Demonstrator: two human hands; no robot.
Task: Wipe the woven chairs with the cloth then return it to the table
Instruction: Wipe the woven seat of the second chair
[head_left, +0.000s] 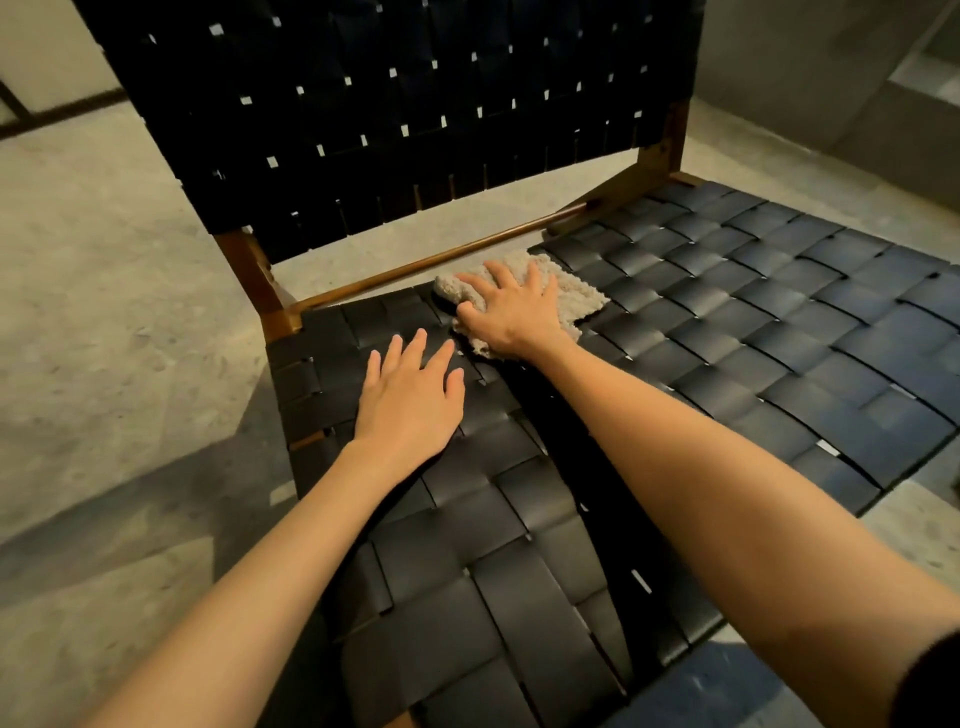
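Note:
A chair with black woven straps and a brown wooden frame fills the view; its seat (701, 322) spreads toward me and its back (395, 109) rises behind. A beige fluffy cloth (576, 293) lies on the seat near the rear rail. My right hand (511, 312) presses flat on the cloth with straight, spread fingers. My left hand (410, 395) rests flat on the seat straps just left of it, holding nothing.
Grey concrete floor (104, 312) surrounds the chair. The wooden rear rail (441, 257) runs just behind the cloth. A grey wall or step (831, 62) rises at the far right. No table is in view.

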